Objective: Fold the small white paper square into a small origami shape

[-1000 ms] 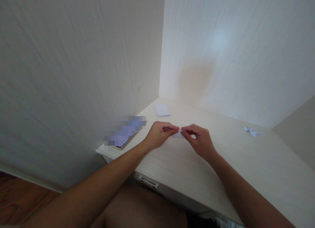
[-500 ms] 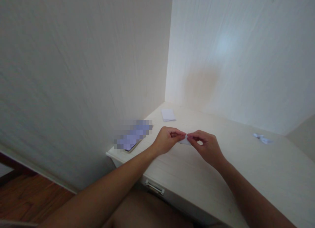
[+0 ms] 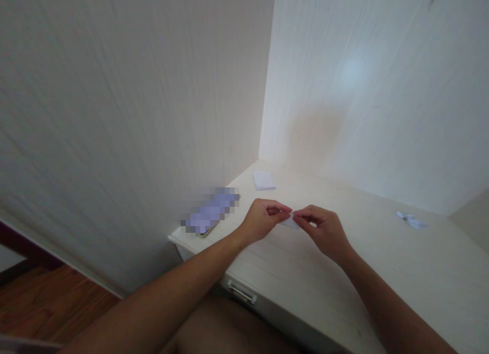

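Observation:
A small piece of white paper is pinched between my two hands above the pale desk. My left hand grips its upper edge with thumb and fingertips. Close beside it, my right hand pinches the same edge, the fingertips of both hands nearly touching. The paper hangs below the fingertips, and part of it is hidden by them.
A stack of white paper lies near the desk's back corner. A phone, its screen blurred out, rests by the left wall. Crumpled or folded white paper sits at the right. The desk's front has a drawer handle.
The view has shifted slightly, so the desk items appear a little to the right. Both hands keep their pinch, and slightly more of the paper shows below the fingers.

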A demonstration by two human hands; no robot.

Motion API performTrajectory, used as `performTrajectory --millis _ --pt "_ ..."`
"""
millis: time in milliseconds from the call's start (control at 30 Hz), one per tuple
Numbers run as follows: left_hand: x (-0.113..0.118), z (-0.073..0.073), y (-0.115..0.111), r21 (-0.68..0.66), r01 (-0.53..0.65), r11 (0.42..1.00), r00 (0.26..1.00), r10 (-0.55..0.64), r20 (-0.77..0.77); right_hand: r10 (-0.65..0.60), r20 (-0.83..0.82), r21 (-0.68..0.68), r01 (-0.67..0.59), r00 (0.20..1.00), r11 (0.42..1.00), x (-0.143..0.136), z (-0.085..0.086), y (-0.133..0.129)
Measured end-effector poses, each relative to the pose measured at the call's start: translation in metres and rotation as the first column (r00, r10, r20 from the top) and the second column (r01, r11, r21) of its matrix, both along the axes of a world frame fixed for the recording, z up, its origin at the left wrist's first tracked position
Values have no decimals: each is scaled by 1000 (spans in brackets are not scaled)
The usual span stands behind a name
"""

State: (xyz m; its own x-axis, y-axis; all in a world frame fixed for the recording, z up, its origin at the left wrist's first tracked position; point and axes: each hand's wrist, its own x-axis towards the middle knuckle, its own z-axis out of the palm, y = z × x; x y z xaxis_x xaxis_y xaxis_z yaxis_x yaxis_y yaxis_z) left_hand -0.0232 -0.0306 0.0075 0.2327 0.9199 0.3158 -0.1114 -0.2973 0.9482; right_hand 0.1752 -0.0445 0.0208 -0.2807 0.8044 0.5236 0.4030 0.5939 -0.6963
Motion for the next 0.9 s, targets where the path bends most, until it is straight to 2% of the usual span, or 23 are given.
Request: performTrajectory --millis 133,300,433,533,700,800,900 --pt "2 5 -6 32 5 999 1000 -5 -10 -9 33 -39 10 999 999 -2 1 -2" --pt "1 8 -12 198 -22 980 983 57 -172 -38 170 -8 40 985 999 -2 3 -4" --pt "-1 5 -11 240 -12 971 964 75 -256 -35 272 3 35 962 999 -1 1 -1" --pt "1 4 -10 220 -38 975 967 91 -236 -80 307 59 65 948 996 0 1 0" --pt "4 2 -8 138 -96 986 990 109 -87 -137 316 97 112 939 989 3 2 1" --pt "4 2 -8 172 -109 979 987 127 -97 -118 320 80 97 940 992 3 2 0" --pt "3 5 -12 270 -117 956 975 162 -151 -99 318 91 73 943 993 1 4 -2"
